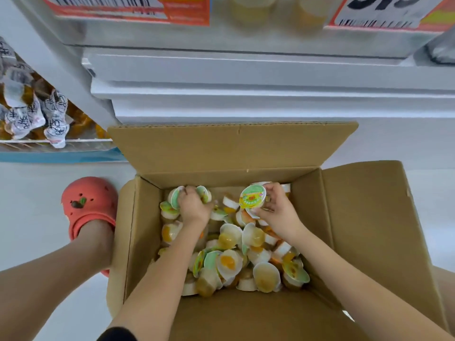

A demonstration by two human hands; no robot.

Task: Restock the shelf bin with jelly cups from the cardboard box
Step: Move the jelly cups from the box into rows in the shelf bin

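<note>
An open cardboard box [364, 232] stands on the floor below me, holding a loose pile of several jelly cups [234, 262] with green and yellow lids. My left hand [193, 206] reaches into the far left of the box and grips two or three cups. Over the far right of the pile, my right hand [275, 209] grips a small bunch of cups, one green-and-yellow lid [253, 196] facing up. The shelf bin [266, 13] with pale jelly cups shows blurred at the top edge, behind price labels.
White shelf steps [246, 77] rise just beyond the box. A lower shelf at the left holds wrapped snack packets [32, 112]. My foot in a red clog [88, 207] stands on the pale floor beside the box's left wall. The box flaps stick out at back and right.
</note>
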